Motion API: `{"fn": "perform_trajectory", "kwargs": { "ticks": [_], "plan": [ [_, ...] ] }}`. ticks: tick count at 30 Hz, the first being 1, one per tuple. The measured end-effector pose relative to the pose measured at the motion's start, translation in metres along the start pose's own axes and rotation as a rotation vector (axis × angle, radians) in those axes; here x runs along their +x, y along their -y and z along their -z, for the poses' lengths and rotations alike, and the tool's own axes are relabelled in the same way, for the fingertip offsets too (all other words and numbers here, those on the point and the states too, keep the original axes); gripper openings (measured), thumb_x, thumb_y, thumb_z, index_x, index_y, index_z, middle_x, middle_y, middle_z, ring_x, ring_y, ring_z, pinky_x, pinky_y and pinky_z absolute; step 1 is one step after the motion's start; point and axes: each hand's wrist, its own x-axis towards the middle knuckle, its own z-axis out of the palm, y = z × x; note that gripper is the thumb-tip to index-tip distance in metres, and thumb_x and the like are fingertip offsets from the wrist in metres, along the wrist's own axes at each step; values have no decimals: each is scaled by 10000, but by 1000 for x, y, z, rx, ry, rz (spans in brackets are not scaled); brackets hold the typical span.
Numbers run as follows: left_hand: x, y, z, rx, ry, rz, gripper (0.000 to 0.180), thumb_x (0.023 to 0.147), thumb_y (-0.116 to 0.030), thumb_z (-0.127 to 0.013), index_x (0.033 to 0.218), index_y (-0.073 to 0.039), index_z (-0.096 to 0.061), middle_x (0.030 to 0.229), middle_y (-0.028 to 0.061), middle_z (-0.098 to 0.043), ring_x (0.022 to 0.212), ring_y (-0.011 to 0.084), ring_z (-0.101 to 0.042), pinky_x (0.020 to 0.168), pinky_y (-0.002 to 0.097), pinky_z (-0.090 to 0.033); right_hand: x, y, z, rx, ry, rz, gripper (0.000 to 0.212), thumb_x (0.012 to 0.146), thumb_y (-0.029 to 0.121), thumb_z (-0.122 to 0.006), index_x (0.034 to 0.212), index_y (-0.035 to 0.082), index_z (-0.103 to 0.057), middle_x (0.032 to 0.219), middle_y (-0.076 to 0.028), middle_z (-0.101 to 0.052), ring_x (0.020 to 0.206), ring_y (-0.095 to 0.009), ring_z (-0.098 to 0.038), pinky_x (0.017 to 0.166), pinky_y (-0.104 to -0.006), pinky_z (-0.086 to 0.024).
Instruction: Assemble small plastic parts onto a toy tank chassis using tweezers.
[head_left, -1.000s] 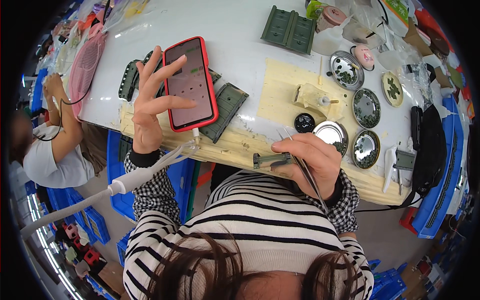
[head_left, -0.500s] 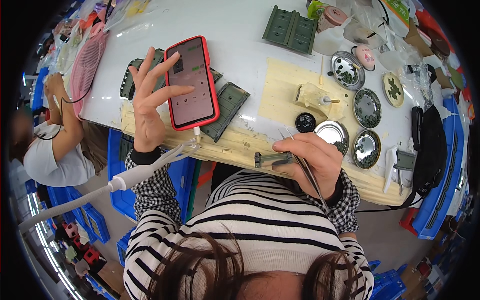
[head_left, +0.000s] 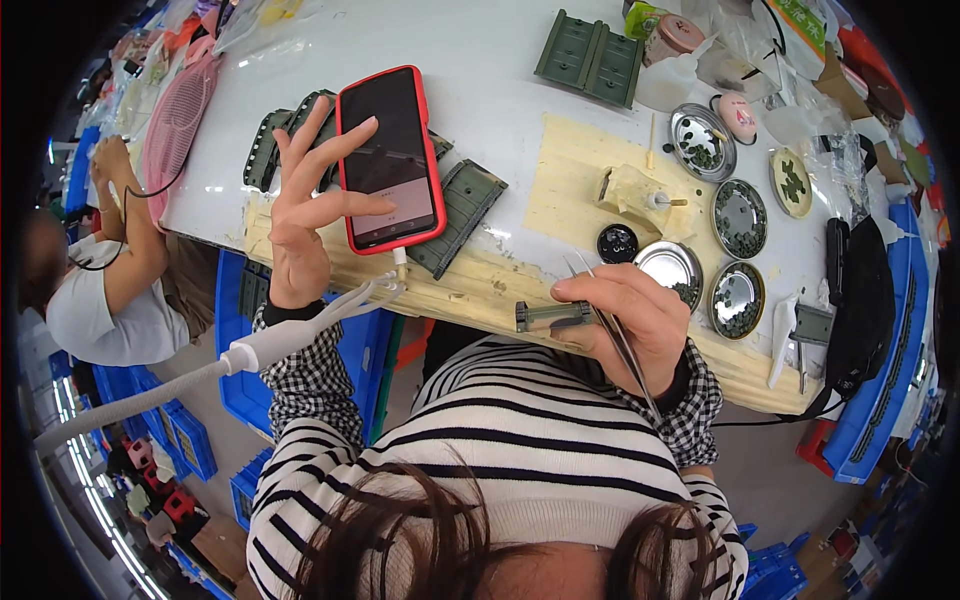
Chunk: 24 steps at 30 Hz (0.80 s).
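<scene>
head view: left hand [head_left: 312, 205] touches red-cased phone [head_left: 390, 158].

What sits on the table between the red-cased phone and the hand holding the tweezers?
In the head view, a dark green ridged plastic part lies between the phone and the right hand, partly tucked under the phone, on the pale wooden table edge.

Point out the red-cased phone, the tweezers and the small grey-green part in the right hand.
red-cased phone [head_left: 390, 150]: head view, middle of the dark screen.
tweezers [head_left: 622, 345]: head view, shaft crossing the right hand's fingers.
grey-green part [head_left: 545, 316]: head view, its exposed left half.
</scene>
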Motion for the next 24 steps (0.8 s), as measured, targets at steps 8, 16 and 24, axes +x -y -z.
{"fn": "perform_trajectory", "kwargs": {
  "ticks": [8, 16, 24],
  "plan": [
    [-1, 4, 1, 42, 39, -3, 1057, 842, -695, 155, 826, -187, -772, 1300, 94, -581, 1392, 367, -283, 1096, 640, 78, 1, 1, 0, 12, -3, -2, 381, 622, 89, -842, 970, 25, -698, 835, -117, -636, 661, -188, -630, 587, -258, -501],
    [-48, 12, 15, -544, -401, 276, 761, 1016, -511, -124, 782, 19, -617, 1030, 196, -611, 1110, 344, -522, 1015, 464, -348, 1, 1, 0, 2, 4, 1, 374, 631, 83, -837, 974, 28, -699, 841, -111, -644, 661, -183, -629, 585, -253, -495],
    [-67, -50, -5, -1390, 557, 190, 457, 961, -361, -481, 689, -21, -618, 758, 136, -631, 710, 245, -613, 640, 335, -487, 2, 10, 7, 8, -31, 22, 390, 633, 60, -831, 997, 32, -696, 855, -107, -647, 675, -189, -635, 586, -254, -495]
  ]
}}
